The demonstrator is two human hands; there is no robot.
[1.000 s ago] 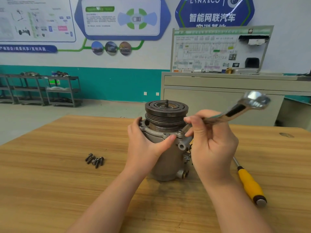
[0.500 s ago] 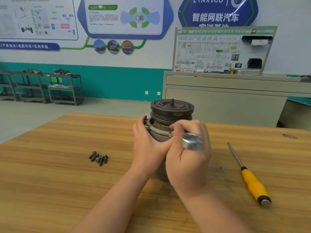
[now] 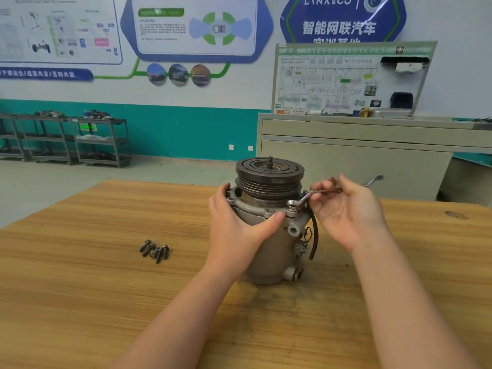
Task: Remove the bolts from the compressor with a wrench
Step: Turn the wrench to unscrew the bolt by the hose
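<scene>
The grey compressor (image 3: 271, 251) stands upright on the wooden table (image 3: 106, 288), its dark pulley (image 3: 269, 174) on top. My left hand (image 3: 237, 222) grips its body from the left, thumb on the flange. A silver ring wrench (image 3: 314, 194) sits with its ring end over a flange bolt (image 3: 292, 207) on the right side. My right hand (image 3: 346, 211) pinches the wrench's shaft between thumb and fingers, palm turned up. The wrench's far end sticks out past the hand. Several removed bolts (image 3: 155, 250) lie in a small pile on the table to the left.
A beige cabinet (image 3: 372, 155) with a wiring display board stands behind the table. Dark metal shelf racks (image 3: 80, 139) line the teal wall at the far left. A black cable (image 3: 315, 235) hangs down the compressor's right side.
My right hand has swung the wrench from in front of the compressor round to its right side. The view has shifted and the yellow screwdriver is hidden now.
</scene>
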